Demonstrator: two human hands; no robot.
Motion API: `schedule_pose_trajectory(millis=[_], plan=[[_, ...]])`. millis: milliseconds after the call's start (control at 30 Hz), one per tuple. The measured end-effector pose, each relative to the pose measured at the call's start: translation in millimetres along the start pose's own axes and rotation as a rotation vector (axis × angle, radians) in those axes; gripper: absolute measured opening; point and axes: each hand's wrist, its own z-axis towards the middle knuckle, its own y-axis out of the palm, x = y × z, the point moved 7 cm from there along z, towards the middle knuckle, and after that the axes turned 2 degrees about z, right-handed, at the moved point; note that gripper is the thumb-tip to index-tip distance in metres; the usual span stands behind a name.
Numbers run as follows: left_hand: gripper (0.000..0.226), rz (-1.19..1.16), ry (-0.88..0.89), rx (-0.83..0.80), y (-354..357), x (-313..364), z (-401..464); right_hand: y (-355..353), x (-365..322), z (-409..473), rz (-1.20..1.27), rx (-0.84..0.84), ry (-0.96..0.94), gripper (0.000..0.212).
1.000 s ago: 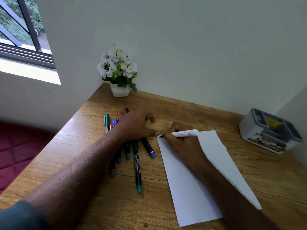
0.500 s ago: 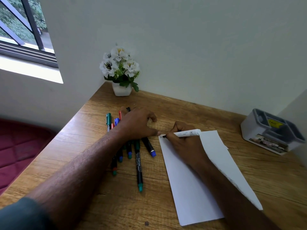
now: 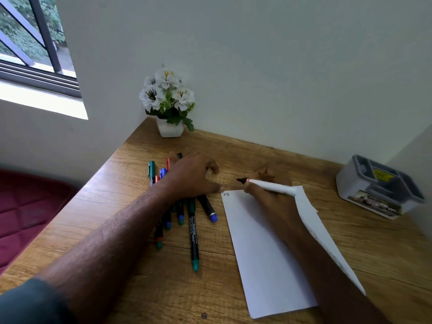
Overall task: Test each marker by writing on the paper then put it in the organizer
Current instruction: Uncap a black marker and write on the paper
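Observation:
My right hand (image 3: 271, 195) grips a white marker (image 3: 268, 186) with its black tip lifted off the white paper (image 3: 264, 253), pointing left beyond the sheet's top edge. A small written mark (image 3: 225, 194) shows at the paper's top left corner. My left hand (image 3: 194, 176) rests over a loose pile of markers (image 3: 187, 218), its thumb tip touching the paper's top left corner. A long green-tipped marker (image 3: 194, 239) lies nearest me. The grey organizer (image 3: 378, 185) stands at the far right of the desk, with no markers visible in it.
A white pot of white flowers (image 3: 168, 101) stands in the desk's far left corner by the wall. The wooden desk (image 3: 140, 288) drops off at its left edge above a red cushion (image 3: 25, 211). A window is at the upper left.
My right hand has lifted the marker tip off the paper and moved it up and right. A small mark now shows at the paper's corner. My left hand has stayed put.

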Motion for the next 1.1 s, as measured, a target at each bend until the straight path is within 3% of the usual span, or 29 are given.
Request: schedule_pose_trajectory(millis=[67,133,233,1100], plan=[[0.048,0.012,0.003,0.006,0.0,0.2,-0.4,1.4,-4.1,-0.7,-0.052,-0.068,-0.093,0.015],[0.048,0.011,0.007,0.02,0.1,0.0,0.5,8.5,-0.8,-2.5,-0.058,-0.109,-0.055,0.017],[0.048,0.015,0.018,0.041,0.6,-1.8,2.9,10.8,3.1,-3.6,-0.071,-0.065,0.036,0.025],[0.047,0.027,0.037,0.031,2.3,-2.2,4.9,11.8,1.2,-0.3,-0.114,-0.074,0.028,0.022]])
